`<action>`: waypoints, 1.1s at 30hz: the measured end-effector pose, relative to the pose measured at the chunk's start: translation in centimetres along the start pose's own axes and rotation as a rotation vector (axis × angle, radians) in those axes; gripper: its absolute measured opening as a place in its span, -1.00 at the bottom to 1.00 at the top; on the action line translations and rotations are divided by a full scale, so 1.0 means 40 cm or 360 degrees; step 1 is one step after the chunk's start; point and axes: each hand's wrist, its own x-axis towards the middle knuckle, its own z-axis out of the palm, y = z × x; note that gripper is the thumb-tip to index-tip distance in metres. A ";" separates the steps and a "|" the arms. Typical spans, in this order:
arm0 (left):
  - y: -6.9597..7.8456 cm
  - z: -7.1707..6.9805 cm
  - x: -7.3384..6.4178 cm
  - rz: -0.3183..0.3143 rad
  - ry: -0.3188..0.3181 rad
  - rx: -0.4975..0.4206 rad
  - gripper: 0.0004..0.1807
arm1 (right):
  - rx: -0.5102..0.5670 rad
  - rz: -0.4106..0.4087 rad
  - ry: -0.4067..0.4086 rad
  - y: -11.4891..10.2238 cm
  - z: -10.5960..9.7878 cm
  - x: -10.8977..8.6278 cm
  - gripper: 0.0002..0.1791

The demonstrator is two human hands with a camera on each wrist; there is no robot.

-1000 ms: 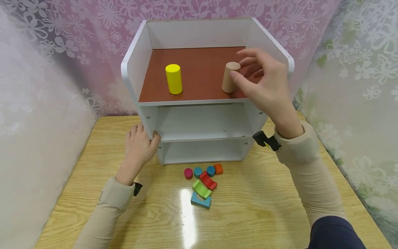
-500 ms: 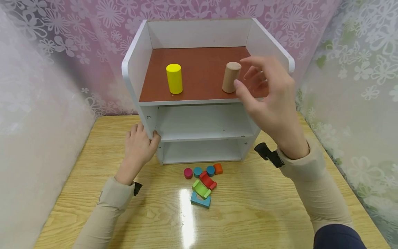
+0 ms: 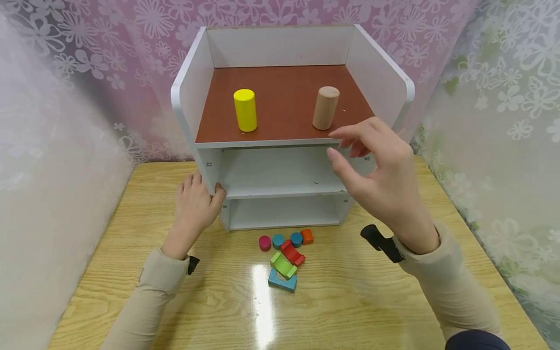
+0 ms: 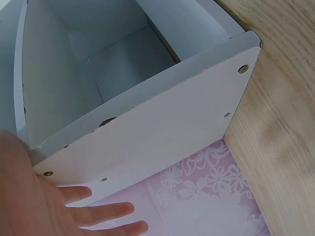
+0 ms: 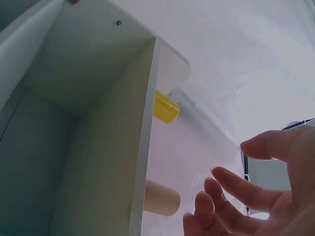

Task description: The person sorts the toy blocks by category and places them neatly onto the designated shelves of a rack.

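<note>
My left hand (image 3: 198,204) holds the left side panel of a small white shelf unit (image 3: 286,171), thumb at the front edge. Its other fingers reach along the outer face in the left wrist view. My right hand (image 3: 380,175) hovers in front of the unit's right side, thumb and fingers apart, nothing between them. On the brown top shelf (image 3: 284,97) stand two upright cylinders: a yellow cylinder block (image 3: 246,111) at left and a plain wooden cylinder block (image 3: 325,108) at right, nearest my right hand. Both ends also poke past the shelf edge in the right wrist view.
On the wooden table (image 3: 350,301) before the unit lie a pink disc (image 3: 264,243), two blue discs (image 3: 278,241), an orange block (image 3: 307,236), and red (image 3: 292,253), green (image 3: 283,265) and blue (image 3: 282,281) curved-cut blocks. Flowered curtains (image 3: 503,146) surround the table.
My right hand has let go of the wooden cylinder and drawn back, down and toward me. The cylinder stays standing on the top shelf. My left hand has not moved.
</note>
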 end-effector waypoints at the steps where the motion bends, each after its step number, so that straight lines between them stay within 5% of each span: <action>1: 0.000 -0.001 0.001 -0.0003 -0.0004 0.0000 -0.44 | 0.0019 0.0001 -0.0015 -0.002 0.001 -0.005 -0.82; 14: 0.004 -0.001 -0.001 -0.0003 -0.0024 0.0012 -0.42 | 0.0205 0.0092 -0.0159 -0.011 0.027 -0.080 -0.84; 21: 0.000 0.000 0.002 -0.0008 -0.0014 -0.0004 -0.43 | 0.0295 0.0120 -0.0243 0.027 0.072 -0.151 -0.83; 33: -0.003 0.002 0.003 -0.0022 -0.0017 -0.0014 -0.41 | 0.0145 0.0437 -0.0494 0.107 0.145 -0.272 -0.89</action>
